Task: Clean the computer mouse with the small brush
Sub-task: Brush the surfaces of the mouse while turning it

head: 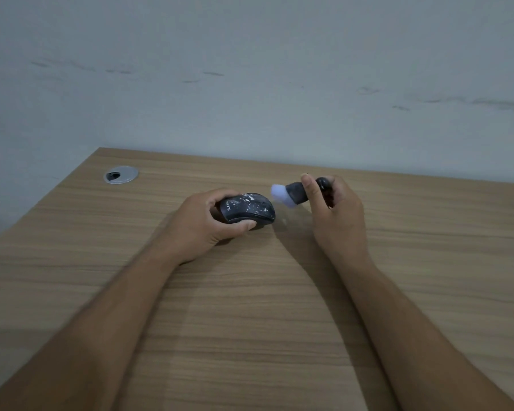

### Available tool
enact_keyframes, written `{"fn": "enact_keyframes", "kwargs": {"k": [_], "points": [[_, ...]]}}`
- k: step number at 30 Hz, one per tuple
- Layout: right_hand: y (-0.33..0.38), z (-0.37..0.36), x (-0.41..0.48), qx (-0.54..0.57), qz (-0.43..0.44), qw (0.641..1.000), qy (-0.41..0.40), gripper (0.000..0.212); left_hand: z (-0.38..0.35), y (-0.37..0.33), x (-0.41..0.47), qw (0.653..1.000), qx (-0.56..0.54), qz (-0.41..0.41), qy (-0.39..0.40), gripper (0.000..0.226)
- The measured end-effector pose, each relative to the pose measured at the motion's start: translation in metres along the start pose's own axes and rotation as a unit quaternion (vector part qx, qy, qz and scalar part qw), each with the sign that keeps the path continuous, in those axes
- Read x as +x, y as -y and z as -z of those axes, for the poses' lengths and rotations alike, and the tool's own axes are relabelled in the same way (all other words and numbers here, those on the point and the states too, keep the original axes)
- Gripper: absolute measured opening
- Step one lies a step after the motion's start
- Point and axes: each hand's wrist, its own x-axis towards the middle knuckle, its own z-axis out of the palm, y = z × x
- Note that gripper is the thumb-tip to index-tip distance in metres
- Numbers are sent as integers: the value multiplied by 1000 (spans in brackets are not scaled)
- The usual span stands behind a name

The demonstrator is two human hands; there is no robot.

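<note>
A black computer mouse [248, 208], speckled with white bits, rests on the wooden desk [250, 307] near its middle. My left hand [208, 221] grips it from the left side, thumb behind and fingers in front. My right hand [336, 215] holds a small brush [294, 193] with a dark stubby handle and pale bristles. The bristles point left toward the mouse and hang a short way to its upper right, apart from it.
A round metal cable grommet [120, 174] is set into the desk at the far left. A pale wall [250, 69] rises right behind the desk's far edge. The desk's left edge runs diagonally at the left.
</note>
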Motion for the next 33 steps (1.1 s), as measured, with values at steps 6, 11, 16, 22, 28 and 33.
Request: {"fn": "enact_keyframes", "kwargs": {"k": [6, 11, 16, 22, 28, 33], "points": [[7, -4, -15, 2, 18, 998, 54, 27, 1, -2, -1, 1000, -9, 6, -8, 44], [5, 5, -10, -12, -1, 1000, -12, 30, 1, -6, -2, 1000, -8, 8, -9, 43], [14, 0, -20, 9, 26, 999, 34, 25, 2, -4, -1, 1000, 5, -6, -12, 39], [7, 9, -16, -24, 2, 1000, -12, 32, 1, -1, 0, 1000, -10, -1, -3, 38], [18, 0, -26, -20, 36, 998, 39, 26, 2, -2, 0, 1000, 6, -9, -15, 39], [12, 9, -17, -40, 5, 999, -15, 33, 0, -4, -4, 1000, 3, -12, -14, 38]]}}
